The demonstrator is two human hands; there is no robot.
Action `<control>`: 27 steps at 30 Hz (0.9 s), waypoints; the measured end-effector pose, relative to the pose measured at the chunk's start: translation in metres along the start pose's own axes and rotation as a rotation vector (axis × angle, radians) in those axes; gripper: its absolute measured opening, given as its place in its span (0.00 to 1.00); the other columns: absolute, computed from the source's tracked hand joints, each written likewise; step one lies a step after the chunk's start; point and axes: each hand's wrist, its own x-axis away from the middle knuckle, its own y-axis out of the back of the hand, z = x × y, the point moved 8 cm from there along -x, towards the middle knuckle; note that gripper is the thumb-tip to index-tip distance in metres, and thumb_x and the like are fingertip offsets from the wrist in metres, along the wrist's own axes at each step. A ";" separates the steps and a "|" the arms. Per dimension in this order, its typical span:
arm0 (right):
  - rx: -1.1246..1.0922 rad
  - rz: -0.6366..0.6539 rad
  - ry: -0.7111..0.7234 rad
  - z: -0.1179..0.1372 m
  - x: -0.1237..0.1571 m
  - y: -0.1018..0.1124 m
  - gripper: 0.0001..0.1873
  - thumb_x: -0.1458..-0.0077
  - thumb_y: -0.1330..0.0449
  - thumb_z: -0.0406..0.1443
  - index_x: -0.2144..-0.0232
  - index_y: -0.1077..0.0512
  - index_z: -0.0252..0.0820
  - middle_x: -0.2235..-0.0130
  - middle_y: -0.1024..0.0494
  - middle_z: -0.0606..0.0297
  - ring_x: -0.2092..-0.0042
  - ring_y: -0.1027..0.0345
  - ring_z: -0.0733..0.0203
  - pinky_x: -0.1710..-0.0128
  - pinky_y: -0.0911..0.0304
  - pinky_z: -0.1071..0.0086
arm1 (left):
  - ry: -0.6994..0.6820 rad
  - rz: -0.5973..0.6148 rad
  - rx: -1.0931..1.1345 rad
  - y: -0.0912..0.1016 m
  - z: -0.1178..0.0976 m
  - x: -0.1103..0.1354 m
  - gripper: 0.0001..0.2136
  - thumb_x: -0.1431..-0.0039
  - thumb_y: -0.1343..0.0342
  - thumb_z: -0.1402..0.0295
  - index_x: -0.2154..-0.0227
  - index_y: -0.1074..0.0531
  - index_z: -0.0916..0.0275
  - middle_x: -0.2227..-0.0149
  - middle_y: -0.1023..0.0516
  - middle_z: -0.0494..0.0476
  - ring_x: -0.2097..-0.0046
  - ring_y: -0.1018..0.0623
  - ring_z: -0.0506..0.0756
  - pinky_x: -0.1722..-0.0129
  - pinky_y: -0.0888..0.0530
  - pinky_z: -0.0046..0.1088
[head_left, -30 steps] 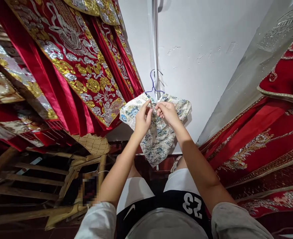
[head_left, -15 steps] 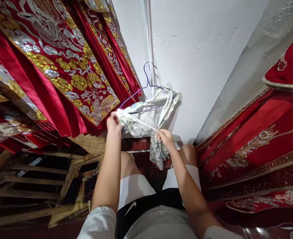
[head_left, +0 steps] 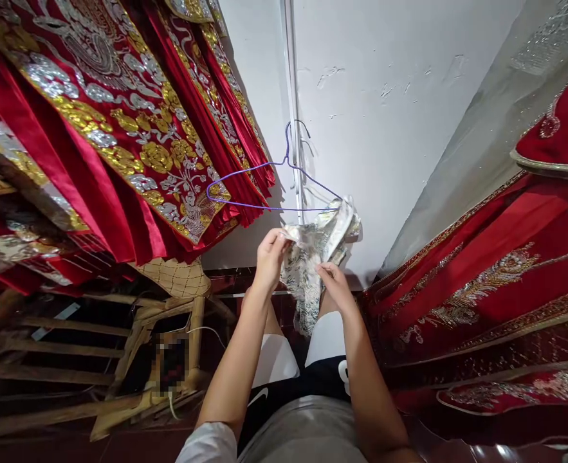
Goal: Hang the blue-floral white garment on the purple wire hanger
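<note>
A small cream garment with a blue floral print (head_left: 320,244) hangs by one end from the right tip of a purple wire hanger (head_left: 245,186). The hanger's hook sits on a white pipe (head_left: 291,96) against the white wall. My left hand (head_left: 269,254) pinches the garment's upper left edge, fingers closed on the cloth. My right hand (head_left: 334,283) grips the cloth lower down, on its right side. Most of the hanger's wire is bare, with its left end free.
Red robes with gold and silver embroidery (head_left: 119,122) hang close on the left, and more red embroidered cloth (head_left: 481,283) fills the right. A wooden chair (head_left: 168,347) stands at lower left with a cable over it. White wall (head_left: 384,128) lies straight ahead.
The garment has slid off the hanger's left arm and now bunches at its right tip. My left hand moved right toward the cloth's middle; both hands sit closer together.
</note>
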 end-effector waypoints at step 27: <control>0.217 0.731 0.248 0.172 -0.069 -0.065 0.09 0.59 0.41 0.34 0.71 0.26 0.38 0.71 0.25 0.66 0.68 0.33 0.60 0.65 0.35 0.67 | 0.225 0.625 -0.420 0.005 -0.003 0.012 0.24 0.41 0.36 0.53 0.48 0.27 0.63 0.49 0.22 0.61 0.48 0.23 0.61 0.49 0.26 0.35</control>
